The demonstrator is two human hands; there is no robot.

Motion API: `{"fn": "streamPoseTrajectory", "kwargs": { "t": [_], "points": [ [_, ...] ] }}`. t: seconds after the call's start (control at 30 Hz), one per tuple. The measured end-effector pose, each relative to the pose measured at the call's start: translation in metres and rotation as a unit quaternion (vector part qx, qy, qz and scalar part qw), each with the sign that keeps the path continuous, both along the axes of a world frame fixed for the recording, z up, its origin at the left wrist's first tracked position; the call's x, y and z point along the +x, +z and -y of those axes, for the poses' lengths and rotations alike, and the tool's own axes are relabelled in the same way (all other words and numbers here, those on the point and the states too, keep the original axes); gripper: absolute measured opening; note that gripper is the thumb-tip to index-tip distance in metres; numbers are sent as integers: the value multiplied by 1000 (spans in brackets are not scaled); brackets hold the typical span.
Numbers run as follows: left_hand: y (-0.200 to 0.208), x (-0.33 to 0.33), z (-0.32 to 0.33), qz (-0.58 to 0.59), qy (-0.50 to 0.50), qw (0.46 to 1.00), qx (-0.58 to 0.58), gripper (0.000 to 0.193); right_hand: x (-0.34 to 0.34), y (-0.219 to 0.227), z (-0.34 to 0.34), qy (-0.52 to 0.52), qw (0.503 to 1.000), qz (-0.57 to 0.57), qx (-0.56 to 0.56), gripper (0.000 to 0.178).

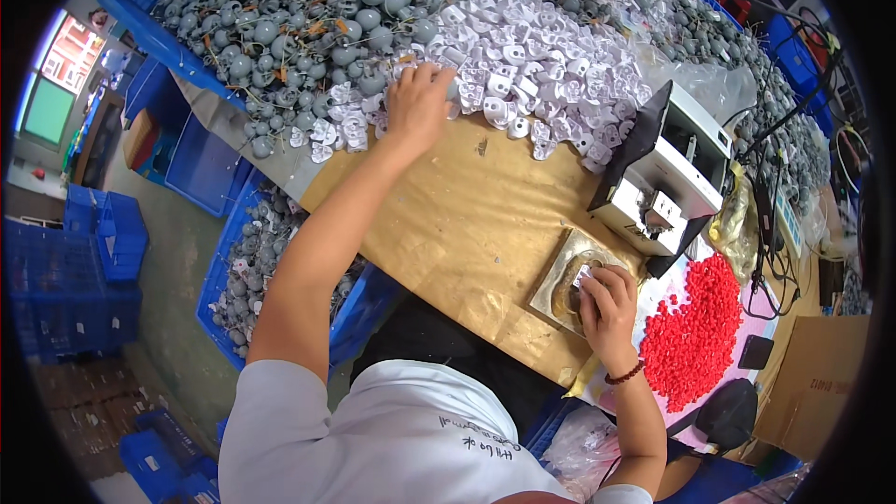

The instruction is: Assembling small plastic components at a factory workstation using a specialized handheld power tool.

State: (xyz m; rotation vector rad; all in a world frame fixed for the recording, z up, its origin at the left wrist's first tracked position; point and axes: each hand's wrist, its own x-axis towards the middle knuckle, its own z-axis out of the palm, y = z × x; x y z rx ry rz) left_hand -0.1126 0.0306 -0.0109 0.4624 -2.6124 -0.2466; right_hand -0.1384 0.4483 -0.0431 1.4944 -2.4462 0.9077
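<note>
At the near edge of the heaps, my left hand (416,110) has its fingers bent around a grey round part (453,91), which shows only partly beside the fingertips. Grey balls with thin wires (317,19) are piled beyond and to the left of it. White plastic pieces (532,65) lie heaped to its right. My right hand (611,313) is closed over a square metal block (551,282) on the table. Its fingertips pinch a small white plastic piece (582,274) in the recess of that block. The fingers hide part of the piece.
A white boxy machine (674,168) stands just beyond the metal block. Small red parts (691,336) are spread to the right, near a cardboard box (812,383). Black cables (773,224) hang at the right. A blue bin (233,261) of grey parts sits below the table's left edge.
</note>
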Motion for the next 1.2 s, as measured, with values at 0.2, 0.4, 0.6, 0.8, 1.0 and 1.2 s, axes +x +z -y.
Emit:
{"fn": "streamPoseTrajectory", "kwargs": {
  "t": [0.2,0.4,0.6,0.8,1.0,1.2],
  "points": [
    [50,10,-20,-209,-77,972,80,39,-4,0,-7,-40,990,115,-71,39],
    [38,29,9,-201,-11,970,134,38,-8,10,-9,-48,983,158,-84,31],
    [45,47,102,-80,95,983,135,42,-7,12,-17,-51,981,161,-101,23],
    [189,30,33,-261,-125,939,184,43,-13,14,-28,-67,967,209,-125,20],
    [215,34,-26,-114,-306,841,432,50,-19,45,-16,-75,983,102,-131,19],
    [177,12,-116,49,-454,690,562,52,-34,121,3,-25,983,-22,-179,46]
  ]
}}
